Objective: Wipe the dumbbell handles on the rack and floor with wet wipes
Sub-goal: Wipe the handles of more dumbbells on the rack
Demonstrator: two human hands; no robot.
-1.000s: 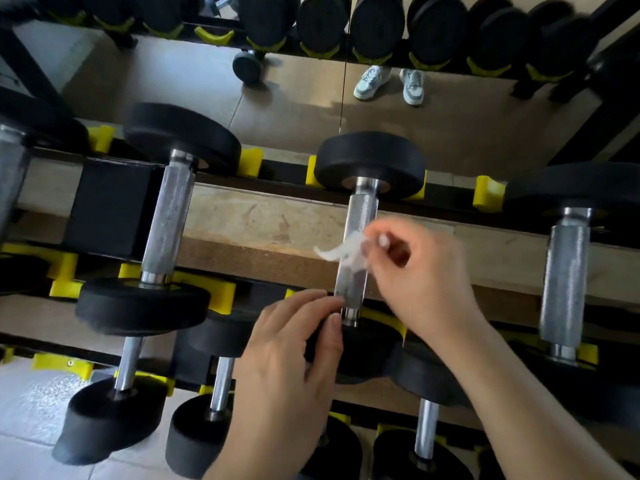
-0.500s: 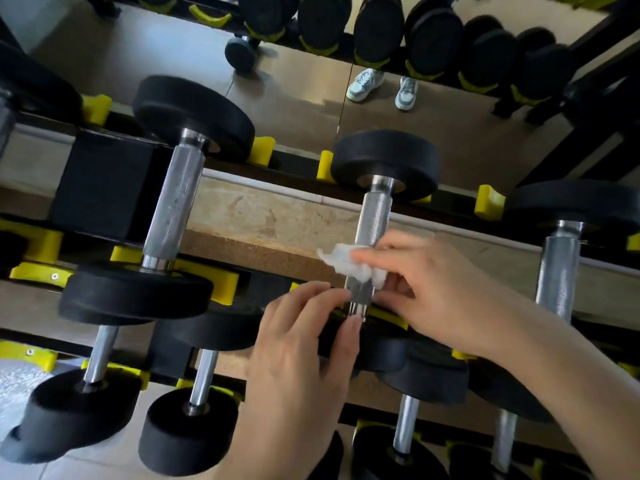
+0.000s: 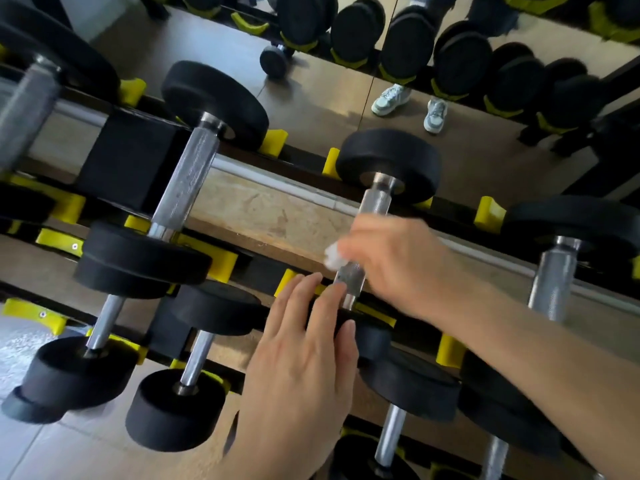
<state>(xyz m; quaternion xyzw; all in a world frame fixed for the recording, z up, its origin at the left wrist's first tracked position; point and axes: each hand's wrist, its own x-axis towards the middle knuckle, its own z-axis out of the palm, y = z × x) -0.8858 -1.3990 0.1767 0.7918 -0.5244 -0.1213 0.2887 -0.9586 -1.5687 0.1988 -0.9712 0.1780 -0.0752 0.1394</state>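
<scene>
the wet wipe is a small wad pinched by the right hand against the knurled handle of the middle dumbbell on the rack's upper tier. the knurling could snag and shred it, or the wad could slip loose. the left hand, fingers flat and released, rests on the near head; without it the dumbbell might roll in its yellow cradle. a lower-tier dumbbell head crowds the right wrist.

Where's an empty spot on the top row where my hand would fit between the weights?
The widest gap lies between the big left dumbbell's handle and the handle being wiped. Bare floor shows bottom left, beside the lowest dumbbell. Crowded: around the right hand with the wipe and the left hand, over tightly packed lower heads.
</scene>
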